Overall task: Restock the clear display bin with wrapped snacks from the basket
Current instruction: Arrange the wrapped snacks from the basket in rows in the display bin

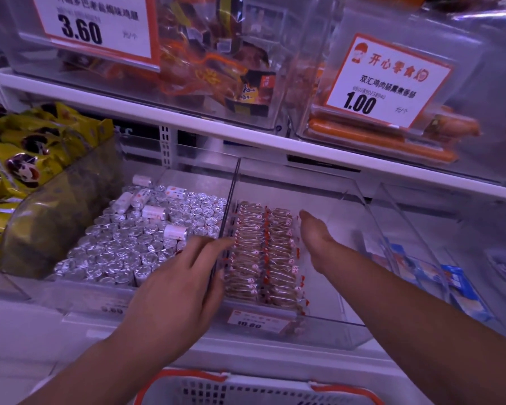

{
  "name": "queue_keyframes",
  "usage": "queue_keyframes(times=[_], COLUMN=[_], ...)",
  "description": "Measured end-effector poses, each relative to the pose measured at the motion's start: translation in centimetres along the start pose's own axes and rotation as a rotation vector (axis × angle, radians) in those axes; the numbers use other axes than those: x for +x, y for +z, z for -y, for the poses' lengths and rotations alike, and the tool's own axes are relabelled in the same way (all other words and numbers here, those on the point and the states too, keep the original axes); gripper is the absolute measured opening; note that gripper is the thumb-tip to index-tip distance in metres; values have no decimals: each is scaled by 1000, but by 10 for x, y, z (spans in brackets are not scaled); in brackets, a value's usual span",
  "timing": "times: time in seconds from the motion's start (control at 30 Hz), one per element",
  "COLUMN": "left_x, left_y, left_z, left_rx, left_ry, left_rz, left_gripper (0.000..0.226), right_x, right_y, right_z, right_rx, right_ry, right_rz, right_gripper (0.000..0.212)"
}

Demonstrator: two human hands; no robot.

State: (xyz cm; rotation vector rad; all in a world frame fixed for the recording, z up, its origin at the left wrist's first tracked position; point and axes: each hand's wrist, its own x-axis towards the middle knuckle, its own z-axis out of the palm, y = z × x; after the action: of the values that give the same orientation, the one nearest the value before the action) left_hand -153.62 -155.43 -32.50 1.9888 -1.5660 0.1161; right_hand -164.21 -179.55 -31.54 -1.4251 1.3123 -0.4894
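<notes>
The clear display bin (pixel 360 200) sits on the lower shelf in front of me. Two neat rows of wrapped snacks (pixel 263 252) with red ends fill its left part; its right part is bare. My left hand (pixel 184 276) lies with straight fingers over the bin's left wall, fingertips touching the left side of the rows. My right hand (pixel 314 232) reaches into the bin with straight fingers against the right side of the rows. Neither hand holds anything. The white basket (pixel 257 390) with an orange rim shows at the bottom edge; its contents are hidden.
A bin of silver foil-topped rolls (pixel 146 238) stands to the left, then yellow packets (pixel 27 159). Blue packets (pixel 456 287) lie in the bin at right. The upper shelf (pixel 216 133) overhangs with bins of orange sausages (pixel 377 135) and price signs (pixel 389 80).
</notes>
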Motion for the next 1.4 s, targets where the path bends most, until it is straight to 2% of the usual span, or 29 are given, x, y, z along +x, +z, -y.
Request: queue_keyframes(times=[0.07, 0.17, 0.27, 0.43, 0.53, 0.6, 0.63, 0.7, 0.77, 0.8, 0.87, 0.93, 1.0, 1.03, 1.07, 1.13, 1.27, 1.33, 1.4], left_x=[0, 0, -1, -2, -2, -5, -8, -20, -38, -49, -79, -113, -148, -163, -177, -195, -204, -204, -208], left_y=[1, 4, 5, 7, 3, 2, 2, 0, 4, 11, 37, 78, 124, 145, 164, 192, 236, 254, 274], left_z=[1, 3, 3, 2, 1, -1, -2, -8, -15, -19, -27, -32, -22, -11, 4, 30, 56, 53, 41], left_rx=[16, 54, 73, 84, 79, 115, 151, 196, 150, 96, 11, 57, 177, 232, 288, 389, 422, 379, 298], left_ry=[9, 27, 31, 21, 25, 42, 65, 168, 353, 440, 559, 590, 475, 367, 279, 184, 117, 52, -71], left_rz=[-3, -33, -54, -45, -55, -83, -113, -220, -298, -266, -52, 272, 689, 859, 965, 1047, 1041, 1035, 1035], left_gripper=[40, 41, 41, 41, 41, 43, 43, 38, 32, 30, 25, 19, 30, 38, 44, 48, 52, 51, 54], right_x=[-17, -40, -59, -65, -79, -88, -93, -118, -157, -173, -191, -187, -164, -151, -140, -119, -89, -79, -72], right_y=[-8, -19, -8, -1, -18, -33, -42, -61, -73, -74, -67, -54, -51, -53, -55, -53, -8, 17, 35], right_z=[8, 6, 1, 1, 1, -5, -12, -32, -74, -104, -172, -241, -307, -333, -353, -383, -426, -443, -456], right_rx=[-106, -181, -72, 39, -80, -300, -344, -235, -122, -153, -377, -755, -1043, -1122, -1185, -1261, -1126, -1190, -1189], right_ry=[90, 293, 250, 158, 125, -7, -165, -588, -906, -970, -876, -540, -47, 113, 185, 98, 9, -121, -131], right_rz=[30, 266, 394, 364, 279, 147, 50, -106, -118, -71, 108, 434, 752, 787, 762, 611, 423, 411, 496], right_gripper=[44, 61, 42, 37, 30, 30, 31, 27, 24, 23, 19, 16, 27, 33, 37, 46, 83, 83, 90])
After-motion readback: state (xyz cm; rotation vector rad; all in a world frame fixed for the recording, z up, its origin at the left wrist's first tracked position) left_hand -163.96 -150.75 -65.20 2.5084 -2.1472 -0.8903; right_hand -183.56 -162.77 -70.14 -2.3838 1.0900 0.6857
